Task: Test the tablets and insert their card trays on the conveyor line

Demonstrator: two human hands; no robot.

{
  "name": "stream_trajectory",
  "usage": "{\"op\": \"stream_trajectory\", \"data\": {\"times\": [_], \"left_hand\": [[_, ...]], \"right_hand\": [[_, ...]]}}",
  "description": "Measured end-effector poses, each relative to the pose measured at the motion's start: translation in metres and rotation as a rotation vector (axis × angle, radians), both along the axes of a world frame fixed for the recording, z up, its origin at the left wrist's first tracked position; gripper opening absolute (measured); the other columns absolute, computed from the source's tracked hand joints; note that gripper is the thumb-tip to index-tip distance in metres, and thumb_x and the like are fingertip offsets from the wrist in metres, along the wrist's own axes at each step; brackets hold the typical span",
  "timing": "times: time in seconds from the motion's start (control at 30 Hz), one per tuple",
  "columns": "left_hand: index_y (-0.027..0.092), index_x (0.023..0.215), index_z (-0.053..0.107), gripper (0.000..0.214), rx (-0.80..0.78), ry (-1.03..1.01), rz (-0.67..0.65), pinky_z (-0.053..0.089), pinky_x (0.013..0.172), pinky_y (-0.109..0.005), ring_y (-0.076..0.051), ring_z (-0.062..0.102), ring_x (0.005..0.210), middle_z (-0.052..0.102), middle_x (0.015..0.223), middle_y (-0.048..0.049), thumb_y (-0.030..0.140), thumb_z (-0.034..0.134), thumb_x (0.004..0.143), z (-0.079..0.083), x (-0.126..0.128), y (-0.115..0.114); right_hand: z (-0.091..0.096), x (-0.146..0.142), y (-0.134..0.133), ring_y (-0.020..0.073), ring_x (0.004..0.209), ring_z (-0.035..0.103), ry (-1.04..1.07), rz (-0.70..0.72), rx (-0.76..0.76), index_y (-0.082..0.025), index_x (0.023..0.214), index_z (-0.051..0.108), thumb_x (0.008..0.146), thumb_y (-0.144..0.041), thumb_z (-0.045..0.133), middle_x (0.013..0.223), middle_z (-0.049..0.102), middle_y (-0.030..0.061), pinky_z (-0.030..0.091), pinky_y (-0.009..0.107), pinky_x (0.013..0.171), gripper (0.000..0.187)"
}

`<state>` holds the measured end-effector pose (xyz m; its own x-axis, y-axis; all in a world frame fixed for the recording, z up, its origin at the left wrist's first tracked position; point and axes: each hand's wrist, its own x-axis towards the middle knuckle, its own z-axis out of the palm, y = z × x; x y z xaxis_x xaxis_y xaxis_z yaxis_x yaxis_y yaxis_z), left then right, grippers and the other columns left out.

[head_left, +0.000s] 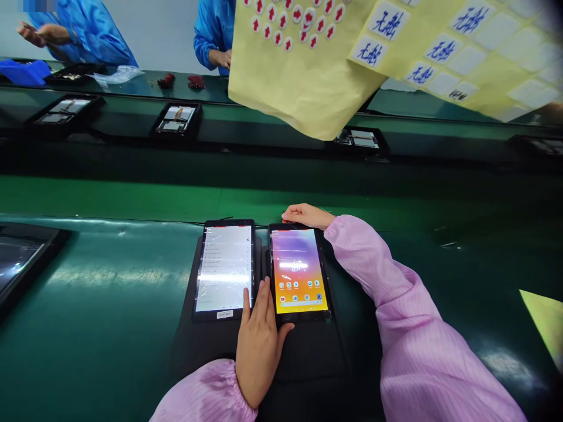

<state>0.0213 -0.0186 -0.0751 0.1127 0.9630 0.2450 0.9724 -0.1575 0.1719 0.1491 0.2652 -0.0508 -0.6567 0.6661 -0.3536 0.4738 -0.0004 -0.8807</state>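
Head cam: left tablet (224, 269) and lit-up right tablet (299, 271) sit side by side on a black pad (308, 351) on a green conveyor belt (109, 264). Left hand (259, 351) is open, unclenched, touching both tablets; right hand (308, 215) is on the right tablet's top edge, can't tell if it's gripping.

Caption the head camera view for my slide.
Left hand touches a tablet and right hand rests on another tablet on a green workbench.
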Motion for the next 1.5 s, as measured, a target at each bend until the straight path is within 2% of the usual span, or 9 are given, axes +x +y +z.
{"op": "stream_trajectory", "data": {"times": [0.27,0.47,0.53,0.63,0.7,0.77,0.9,1.17,1.5], "left_hand": [[-0.004,0.149,0.017,0.094,0.064,0.025,-0.075,0.019,0.119,-0.045,-0.028,0.026,0.145,0.037,0.149,-0.0236,0.06,0.048,0.087,0.01,-0.017,-0.034],[0.001,0.151,0.016,0.113,0.1,0.108,-0.044,0.007,0.118,-0.056,-0.035,0.011,0.147,0.034,0.148,-0.0297,0.075,0.053,0.073,-0.006,-0.078,-0.1],[0.003,0.152,0.012,0.114,0.074,0.093,0.081,0.014,0.114,-0.063,-0.04,0.012,0.146,0.024,0.152,-0.0314,0.075,0.052,0.073,-0.019,-0.095,-0.11],[0.001,0.151,0.003,0.112,0.1,0.036,0.247,0.034,0.105,-0.065,-0.044,0.016,0.144,0.014,0.153,-0.0356,0.071,0.049,0.078,-0.037,-0.108,-0.11],[0.002,0.151,0.0,0.108,0.133,0.03,0.302,0.039,0.102,-0.064,-0.045,0.022,0.142,0.017,0.152,-0.0363,0.069,0.046,0.08,-0.044,-0.112,-0.101],[0.003,0.152,-0.002,0.107,0.147,0.054,0.302,0.038,0.103,-0.065,-0.044,0.027,0.14,0.024,0.15,-0.0358,0.069,0.044,0.08,-0.049,-0.117,-0.088],[-0.001,0.151,0.0,0.107,0.169,0.076,0.264,0.035,0.105,-0.064,-0.045,0.029,0.139,0.027,0.148,-0.0372,0.071,0.038,0.082,-0.053,-0.143,-0.043],[-0.015,0.141,0.02,0.111,-0.027,-0.032,0.224,0.02,0.112,-0.062,-0.044,0.027,0.14,0.029,0.145,-0.0398,0.078,0.03,0.082,-0.035,-0.193,0.099],[-0.014,0.142,0.016,0.104,-0.136,-0.127,0.246,0.014,0.113,-0.06,-0.042,0.023,0.141,0.023,0.148,-0.0393,0.067,0.045,0.084,-0.016,-0.17,0.197]], "right_hand": [[0.0,-0.008,-0.001,0.0092,0.059,0.053,0.038,-0.102,-0.002,-0.016,0.068,0.06,0.068,-0.043,0.075,0.067,0.063,0.001,0.041,0.022,0.055,0.031],[0.017,0.017,-0.006,0.0138,0.067,0.058,0.067,-0.504,0.233,-0.021,0.077,0.05,0.08,-0.055,0.059,0.075,0.061,0.0039,0.052,0.031,0.068,0.035],[0.027,0.044,-0.045,0.0178,0.078,0.061,0.056,-0.619,0.337,-0.022,0.079,0.049,0.082,-0.057,0.053,0.082,0.063,0.0061,0.053,0.038,0.079,0.035],[0.029,0.082,-0.147,0.0273,0.094,0.064,-0.004,-0.662,0.46,-0.026,0.084,0.058,0.083,-0.053,0.053,0.092,0.067,0.0098,0.049,0.049,0.093,0.028],[0.017,0.092,-0.224,0.0315,0.103,0.065,-0.133,-0.535,0.706,-0.039,0.098,0.063,0.085,-0.048,0.048,0.106,0.07,0.006,0.056,0.051,0.086,0.022],[-0.003,0.089,-0.286,0.0334,0.086,0.07,-0.11,-0.408,0.76,-0.05,0.086,0.067,0.073,-0.048,0.06,0.095,0.074,-0.0025,0.061,0.049,0.065,0.016],[-0.035,0.07,-0.339,0.0273,0.088,0.071,-0.174,-0.148,0.879,-0.041,0.078,0.066,0.076,-0.032,0.059,0.106,0.073,-0.0058,0.063,0.043,0.071,0.011],[-0.043,0.053,-0.302,0.0238,0.089,0.062,-0.204,-0.237,0.84,-0.031,0.085,0.063,0.09,-0.028,0.048,0.093,0.066,0.0031,0.05,0.043,0.076,0.017],[-0.035,0.054,-0.129,0.0241,0.099,0.054,-0.335,-0.434,0.927,-0.023,0.084,0.066,0.093,-0.037,0.048,0.101,0.063,0.0068,0.039,0.046,0.092,0.025]]}}
